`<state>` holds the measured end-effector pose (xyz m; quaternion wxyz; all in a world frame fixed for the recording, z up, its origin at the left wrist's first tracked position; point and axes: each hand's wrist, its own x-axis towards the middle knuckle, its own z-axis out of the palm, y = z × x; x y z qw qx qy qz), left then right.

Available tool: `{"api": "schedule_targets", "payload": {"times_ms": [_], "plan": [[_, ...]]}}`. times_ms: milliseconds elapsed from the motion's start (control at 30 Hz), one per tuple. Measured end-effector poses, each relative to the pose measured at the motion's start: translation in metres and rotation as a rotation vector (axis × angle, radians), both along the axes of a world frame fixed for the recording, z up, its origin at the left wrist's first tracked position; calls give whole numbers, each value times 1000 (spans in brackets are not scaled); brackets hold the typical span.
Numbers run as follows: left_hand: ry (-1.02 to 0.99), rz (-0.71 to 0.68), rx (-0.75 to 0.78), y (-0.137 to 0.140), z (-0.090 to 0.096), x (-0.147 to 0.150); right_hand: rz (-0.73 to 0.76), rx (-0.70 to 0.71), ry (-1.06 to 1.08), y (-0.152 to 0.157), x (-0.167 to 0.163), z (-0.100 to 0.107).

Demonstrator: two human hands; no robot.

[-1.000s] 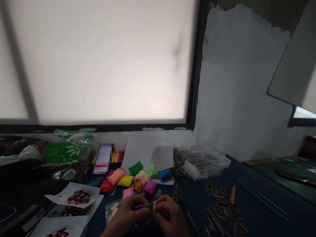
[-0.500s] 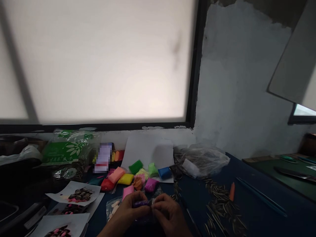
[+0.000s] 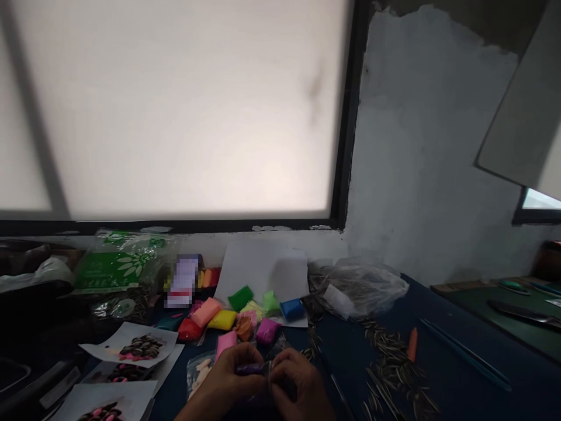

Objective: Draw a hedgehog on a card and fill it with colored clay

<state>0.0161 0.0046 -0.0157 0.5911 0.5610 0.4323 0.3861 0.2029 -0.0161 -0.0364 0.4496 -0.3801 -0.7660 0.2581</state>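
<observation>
Pinching a small purple packet [image 3: 252, 369], both hands, left hand [image 3: 228, 377] and right hand [image 3: 293, 383], grip its ends, maybe to tear it open.

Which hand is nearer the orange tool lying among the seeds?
Right. The right hand is at the bottom centre, well left of the orange tool; the left hand lies farther left, both pinching a purple packet.

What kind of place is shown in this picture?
Probably a home craft table by a window: small clay packets in many colours, loose sunflower seeds, and paper sheets bearing seed-and-clay flowers.
</observation>
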Motion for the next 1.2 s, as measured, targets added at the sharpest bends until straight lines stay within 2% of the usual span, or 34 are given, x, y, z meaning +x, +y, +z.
{"api": "schedule_targets", "payload": {"times_ms": [267, 333, 500, 700, 967, 1200], "plan": [[14, 63, 35, 0, -2, 10, -29, 96, -25, 0, -5, -2], [12, 87, 30, -2, 1, 11, -59, 68, 10, 0, -5, -1], [-15, 121, -23, -6, 5, 7, -154, -118, 191, 0, -1, 4], [-93, 101, -92, -4, 4, 1, -52, -115, 163, -2, 2, 5], [-267, 52, -38, 0, 6, -2, -50, -188, 204, -5, -3, 13], [-195, 20, -44, -4, 14, -2, -41, -217, 248, -4, -3, 11]]}}
